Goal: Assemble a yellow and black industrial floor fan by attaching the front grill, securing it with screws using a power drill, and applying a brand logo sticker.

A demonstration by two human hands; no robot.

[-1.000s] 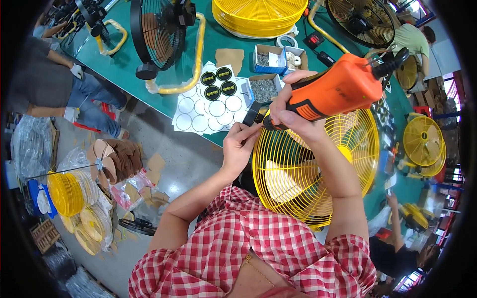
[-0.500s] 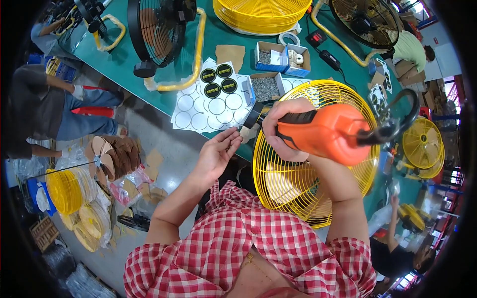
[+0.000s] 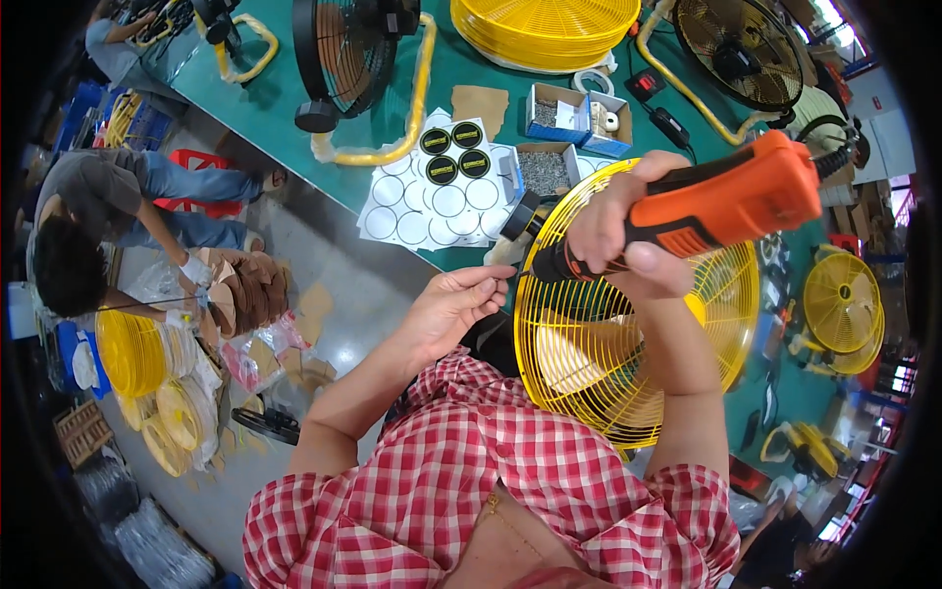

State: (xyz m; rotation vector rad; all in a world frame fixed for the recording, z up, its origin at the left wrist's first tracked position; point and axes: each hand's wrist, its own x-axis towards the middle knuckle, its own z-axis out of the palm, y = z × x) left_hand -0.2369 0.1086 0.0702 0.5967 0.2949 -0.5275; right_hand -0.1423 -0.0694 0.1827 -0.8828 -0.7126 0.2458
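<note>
An orange-and-black power screwdriver (image 3: 731, 196) lies sideways in my right hand (image 3: 633, 236), its black nose pointing left to the rim of a yellow fan guard (image 3: 561, 393). Beside that nose, at the guard's left edge, the thumb and fingertips of my left hand (image 3: 453, 310) are pinched together. A tiny dark thing shows at those fingertips, too small to name. Inside the guard, pale fan blades (image 3: 574, 355) show through the wires. The bit's tip is hard to make out.
Round-label sheets (image 3: 412, 211), an open box of small metal parts (image 3: 546, 169) and a box of white parts (image 3: 608, 126) lie beyond the fan. Stacked yellow guards (image 3: 545, 34) and a black fan (image 3: 343, 54) stand farther back. At left, a person bends over brown cardboard pieces (image 3: 245, 294).
The screwdriver has swung so its nose meets the guard's rim. My left hand has moved right, its fingers closing to a pinch. The person at left now bends lower over the cardboard.
</note>
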